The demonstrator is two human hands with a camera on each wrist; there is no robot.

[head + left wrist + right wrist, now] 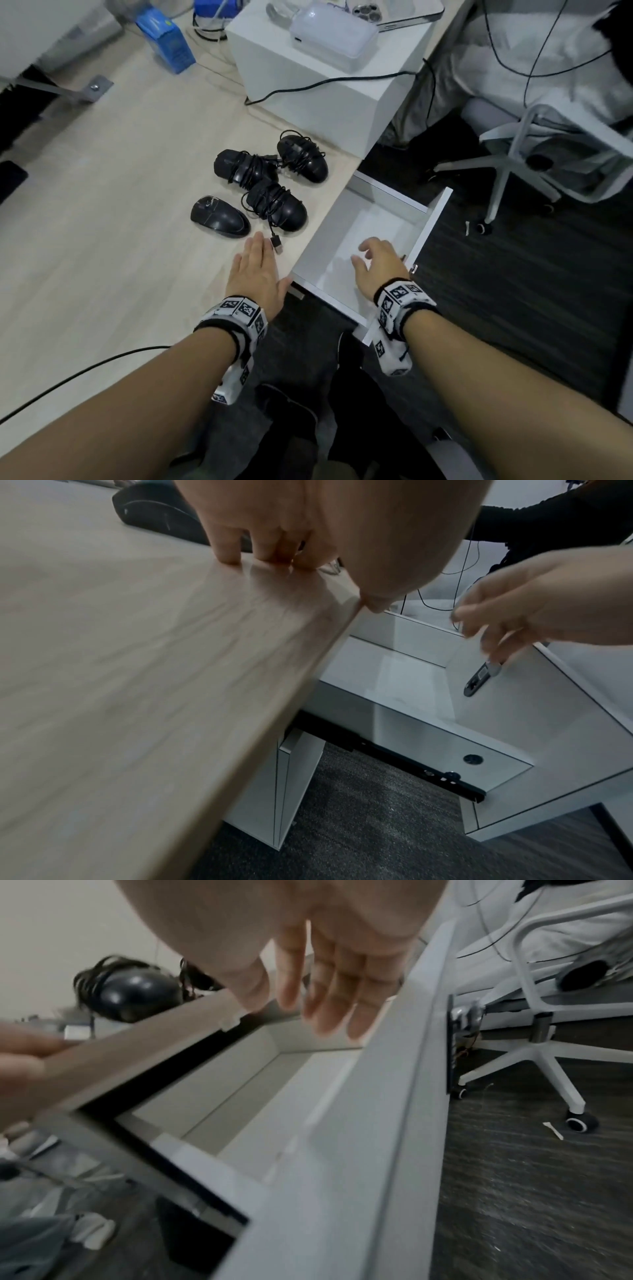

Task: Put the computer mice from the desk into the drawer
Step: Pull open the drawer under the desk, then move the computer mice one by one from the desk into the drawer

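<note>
Four glossy black mice (260,190) near the pale woodgrain desk's (102,240) right edge, white drawer (346,205) pulled out
Left hand (255,270) flat on the desk, right hand (376,265) loose and holding nothing over the drawer; three mice are cord-wrapped, buttons hard to make out.

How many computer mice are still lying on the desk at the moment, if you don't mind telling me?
4, all on the desk: a back-left mouse, a back-right mouse, a front-right mouse and a front-left mouse. The drawer holds none that shows.

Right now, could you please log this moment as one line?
drawer: open, nothing visible inside | mice: four on desk | left hand: flat on desk | right hand: empty, over drawer
</note>
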